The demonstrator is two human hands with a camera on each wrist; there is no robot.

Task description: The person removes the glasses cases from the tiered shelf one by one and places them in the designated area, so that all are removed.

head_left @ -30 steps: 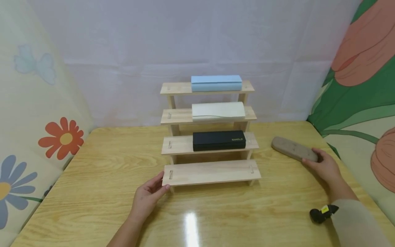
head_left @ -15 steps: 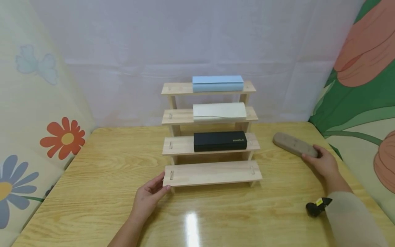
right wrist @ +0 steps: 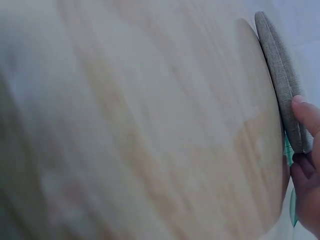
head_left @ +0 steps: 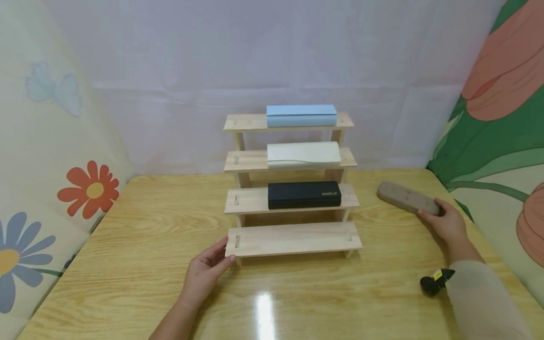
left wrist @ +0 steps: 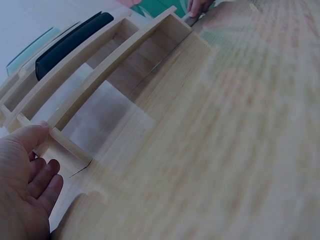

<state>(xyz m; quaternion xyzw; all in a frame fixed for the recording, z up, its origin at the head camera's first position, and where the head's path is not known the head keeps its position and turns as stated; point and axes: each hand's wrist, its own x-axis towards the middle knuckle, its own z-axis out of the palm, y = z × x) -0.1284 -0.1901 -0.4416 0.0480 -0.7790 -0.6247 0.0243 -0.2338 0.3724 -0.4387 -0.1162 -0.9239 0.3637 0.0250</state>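
Note:
My right hand [head_left: 449, 222] grips the near right end of a grey-brown, cloth-textured glasses case [head_left: 401, 196] with rounded ends. The right wrist view shows the thumb on top of this case [right wrist: 280, 75], close over the table. At the left end of the lowest step of a four-step wooden display rack [head_left: 293, 240], my left hand [head_left: 206, 269] pinches the board, thumb at the front edge. In the left wrist view its other fingers [left wrist: 44, 177] curl below the board. A black glasses case [head_left: 303, 195], a white one [head_left: 303, 154] and a light blue one [head_left: 301, 115] lie on the upper steps.
The rack stands on a wood-grain table [head_left: 140, 226]. A white cloth [head_left: 191, 71] hangs behind it, and flower-printed panels stand on both sides. A small black device [head_left: 433, 283] sits at the right sleeve.
My right hand and the grey-brown glasses case have moved slightly away from me. The left hand keeps its hold on the rack. The head view has shifted a little.

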